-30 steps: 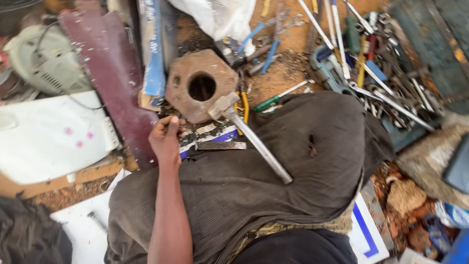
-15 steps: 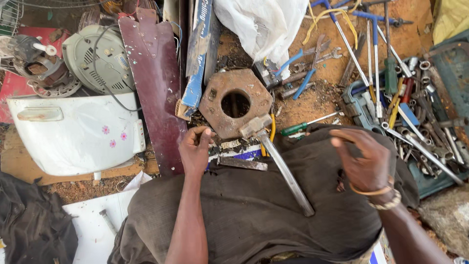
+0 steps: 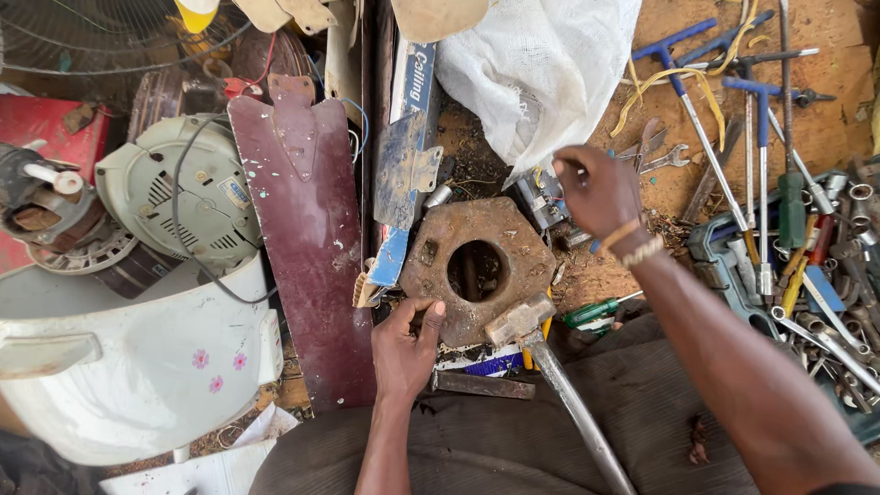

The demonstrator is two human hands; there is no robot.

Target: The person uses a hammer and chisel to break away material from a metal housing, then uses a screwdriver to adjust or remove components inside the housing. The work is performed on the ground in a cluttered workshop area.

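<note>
A rusty six-sided metal plate [image 3: 477, 240] with a round hole lies on the ground in front of me. My left hand [image 3: 404, 345] rests on its near left edge, thumb on the rim. A hammer [image 3: 550, 376] with a metal handle lies with its head on the plate's near right corner and its handle across my lap. My right hand [image 3: 596, 191] reaches past the plate's far right corner, fingers pinched near a small metal part [image 3: 536, 197]; whether it grips anything I cannot tell.
A maroon fan blade [image 3: 307, 247] and a blue-and-white strip [image 3: 403, 165] lie left of the plate. White fan housings [image 3: 179, 197] sit farther left. A white sack [image 3: 536, 69] lies behind. T-handle wrenches [image 3: 697, 119], spanners and sockets [image 3: 816, 266] crowd the right. A green screwdriver [image 3: 596, 312] lies near.
My right hand has moved from above my lap forward to the far right side of the plate. The view has shifted, so the plate sits lower in frame. My left hand stays on the plate's edge.
</note>
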